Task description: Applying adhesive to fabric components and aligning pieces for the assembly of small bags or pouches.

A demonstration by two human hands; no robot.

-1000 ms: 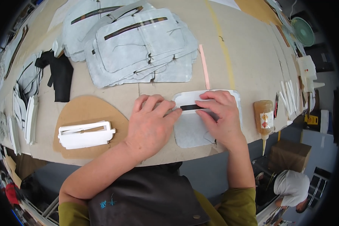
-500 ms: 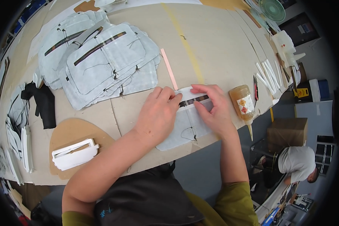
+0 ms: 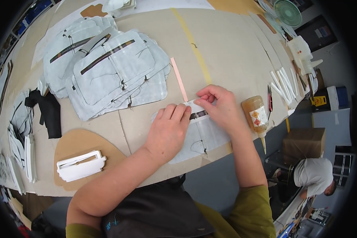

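Note:
A pale grey fabric panel (image 3: 204, 137) with a dark slot (image 3: 198, 115) and a knotted dark thread lies at the table's near edge. My left hand (image 3: 168, 129) is closed over its left part, fingers bent together and fingertips by the slot's end; the thumb is mostly hidden. Thumb and forefinger of my right hand (image 3: 222, 105) pinch at the panel's upper edge, beside a white band (image 3: 193, 106) above the slot. A pink strip (image 3: 179, 79) reaches from the far side down to this edge.
Similar panels are piled (image 3: 119, 71) at the far left. A glue bottle (image 3: 254, 115), a red-and-black cutting tool (image 3: 270, 98) and white strips (image 3: 283, 85) lie right. At left are a white frame part (image 3: 81, 166) on a brown board (image 3: 67, 142) and black fabric (image 3: 49, 113). Someone sits right (image 3: 313, 176).
My right hand has moved left and its fingers have closed into a pinch at the upper edge. My left hand has shifted slightly, still over the panel. The whole view has moved a little.

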